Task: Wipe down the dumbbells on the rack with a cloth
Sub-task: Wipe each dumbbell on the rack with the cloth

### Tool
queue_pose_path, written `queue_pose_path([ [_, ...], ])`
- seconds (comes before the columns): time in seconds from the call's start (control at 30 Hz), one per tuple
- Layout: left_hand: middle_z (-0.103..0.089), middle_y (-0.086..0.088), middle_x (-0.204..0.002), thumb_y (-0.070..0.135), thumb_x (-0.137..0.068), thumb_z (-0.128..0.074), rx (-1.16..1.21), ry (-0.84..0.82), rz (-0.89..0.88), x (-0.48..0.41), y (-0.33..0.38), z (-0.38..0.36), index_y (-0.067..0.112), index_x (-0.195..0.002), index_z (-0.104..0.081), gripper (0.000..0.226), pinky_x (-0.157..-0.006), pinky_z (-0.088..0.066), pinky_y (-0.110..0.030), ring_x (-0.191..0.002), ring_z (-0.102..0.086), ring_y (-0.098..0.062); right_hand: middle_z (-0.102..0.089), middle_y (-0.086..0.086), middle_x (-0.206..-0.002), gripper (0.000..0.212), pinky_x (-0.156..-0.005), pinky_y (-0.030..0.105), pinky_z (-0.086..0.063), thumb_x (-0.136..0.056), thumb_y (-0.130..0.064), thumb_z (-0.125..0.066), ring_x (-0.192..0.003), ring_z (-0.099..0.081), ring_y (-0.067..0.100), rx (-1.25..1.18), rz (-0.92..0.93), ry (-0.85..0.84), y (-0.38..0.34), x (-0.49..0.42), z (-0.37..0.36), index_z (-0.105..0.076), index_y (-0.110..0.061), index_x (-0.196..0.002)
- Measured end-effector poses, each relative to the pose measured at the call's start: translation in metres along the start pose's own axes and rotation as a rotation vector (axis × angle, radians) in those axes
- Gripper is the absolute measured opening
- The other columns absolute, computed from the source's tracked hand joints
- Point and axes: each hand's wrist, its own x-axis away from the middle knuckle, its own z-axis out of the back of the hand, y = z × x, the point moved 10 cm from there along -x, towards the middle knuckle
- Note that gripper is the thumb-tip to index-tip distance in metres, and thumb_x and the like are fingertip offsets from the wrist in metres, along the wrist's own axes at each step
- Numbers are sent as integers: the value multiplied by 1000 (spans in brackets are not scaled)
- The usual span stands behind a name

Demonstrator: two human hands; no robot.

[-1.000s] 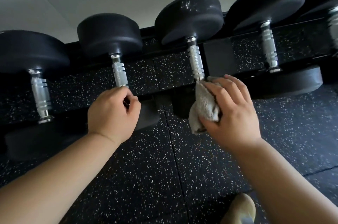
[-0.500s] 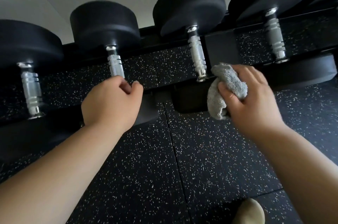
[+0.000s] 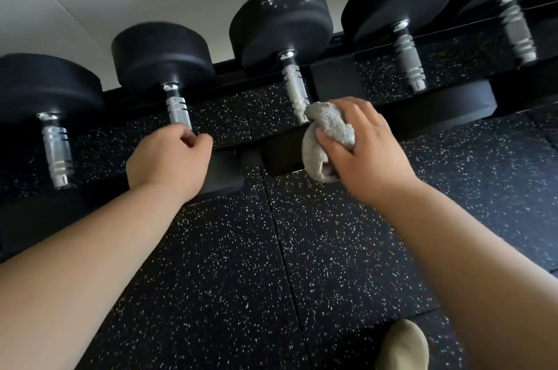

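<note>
Below cloth and dumbbells, floor; shoe

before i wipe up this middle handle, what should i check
1. Grip on the grey cloth: ok, the right hand holds it bunched.
2. Cloth contact: ok, it touches the lower end of the third dumbbell's handle.
3. Steadying: ok, the left hand has its fingers curled round the second dumbbell's handle.
4. Third dumbbell's far head clean: not ok, pale marks on it.
5. Third dumbbell seated on the rack: cannot tell, its near end is mostly hidden.
6. Shoe clear: ok, it stands back on the floor.
</note>
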Motion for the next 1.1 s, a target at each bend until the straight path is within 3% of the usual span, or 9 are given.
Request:
queue_pose_path([
  [0.07, -66, 6, -79, 44, -93, -55, 5, -2, 2, 1, 0, 1, 25, -82, -68, 26, -67, -42, -35, -76, -57, -25, -45, -3, -149, 61, -120, 36, -31, -97, -55, -49, -140, -39, 20, 4, -69, 7, -3, 5, -5, -48, -18, -146],
  [0.2, -58, 9, -75, 44, -95, -55, -14, -13, 2, 2, 3, 2, 25, -84, -69, 27, -68, -39, -35, -76, -53, -26, -49, 6, -145, 69, -124, 45, -26, -91, -52, -41, -145, -33, 33, 296, 83, -38, -46, 1, -17, -46, -12, -146],
  [0.3, -56, 11, -74, 45, -97, -55, -5, -21, -15, 2, 5, 2, 25, -83, -69, 28, -68, -37, -34, -75, -52, -24, -51, 11, -136, 53, -104, 41, -43, -101, -41, -46, -127, -48, 33, 321, 39, -139, -53, -38, -21, -43, -11, -145],
  [0.43, -60, 10, -75, 44, -97, -53, -12, -5, -31, 0, 3, -1, 25, -78, -67, 29, -60, -32, -32, -68, -49, -17, -44, 24, -135, 49, -80, 40, -42, -101, -25, -43, -119, -52, 40, 488, -88, -247, -45, -97, -26, -31, -12, -147],
  [0.6, -62, 10, -77, 45, -95, -53, -19, -14, -18, 0, 2, -1, 27, -80, -67, 27, -66, -38, -34, -70, -53, -18, -51, 15, -131, 29, -99, 55, -49, -107, -37, -39, -110, -53, 38, 510, -80, -582, -43, -81, -68, -37, -33, -136],
  [0.7, -63, 10, -77, 45, -94, -52, -30, -15, -3, -2, 1, -1, 27, -78, -66, 27, -62, -37, -33, -65, -48, -10, -54, 13, -122, 35, -93, 40, -46, -108, -38, -39, -105, -55, 34, 529, -110, -713, -35, -81, -74, -37, -26, -141],
  [0.83, -64, 10, -77, 46, -93, -53, -26, -22, 14, -3, -2, -2, 28, -78, -65, 27, -64, -40, -33, -68, -52, -11, -60, 15, -129, 27, -85, 39, -43, -108, -27, -47, -117, -58, 36, 706, -2, -663, -53, -105, -72, -58, -12, -127],
  [1.0, -66, 10, -73, 48, -92, -54, -15, -18, 9, -4, -4, -5, 28, -77, -64, 27, -65, -45, -33, -70, -59, -14, -33, 16, -157, 55, -107, 38, -43, -107, -21, -54, -140, -42, 31, 697, 61, -584, -66, -138, -67, -33, -7, -155],
  [1.1, -66, 10, -73, 49, -92, -53, -20, -29, 10, -4, -4, -5, 28, -77, -64, 28, -63, -44, -32, -69, -58, -14, -35, 18, -157, 53, -112, 42, -36, -109, -36, -47, -140, -40, 36, 625, -10, -608, -51, -131, -71, -38, -7, -152],
])
